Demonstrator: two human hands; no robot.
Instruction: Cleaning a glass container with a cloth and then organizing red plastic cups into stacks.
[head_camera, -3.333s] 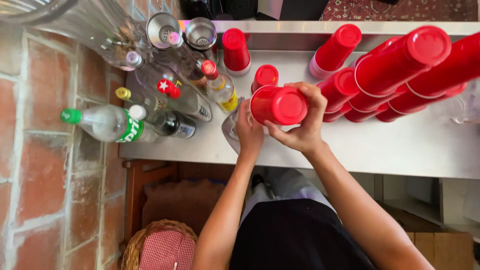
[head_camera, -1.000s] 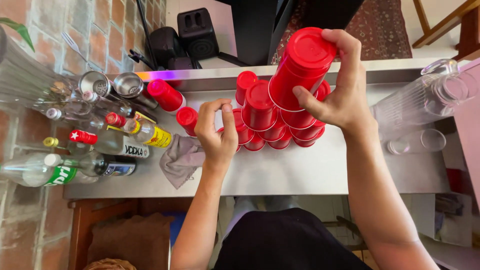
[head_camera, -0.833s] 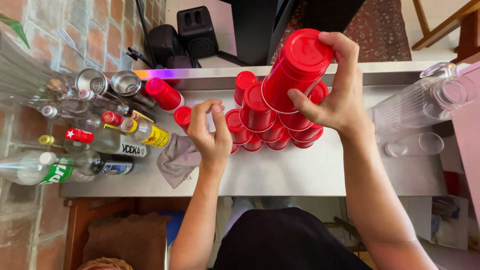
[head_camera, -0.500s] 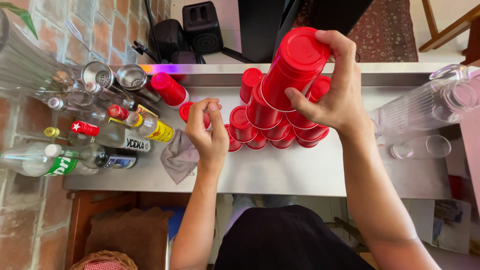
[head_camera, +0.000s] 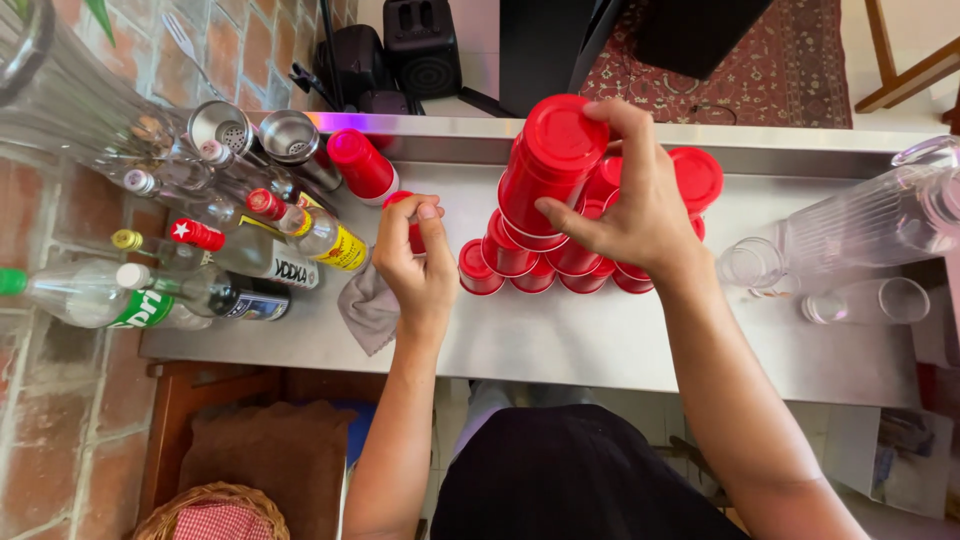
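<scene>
Right hand (head_camera: 640, 215) grips the top cup (head_camera: 550, 160), upside down, at the peak of the red cup pyramid (head_camera: 560, 270) on the steel counter (head_camera: 600, 340). Left hand (head_camera: 415, 255) is curled around a small red cup (head_camera: 410, 225) just left of the pyramid. A grey cloth (head_camera: 368, 310) lies beside that hand, bottles (head_camera: 250, 250) further left of the pyramid.

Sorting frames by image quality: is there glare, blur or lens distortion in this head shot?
Head view: even daylight with soft shadows; a bright purple-white glare streak runs along the steel counter's back edge; the red cup stack and both hands, left hand and right hand, are fairly sharp; wide-angle bending stretches the bottles and clear glasses toward the edges.
</scene>
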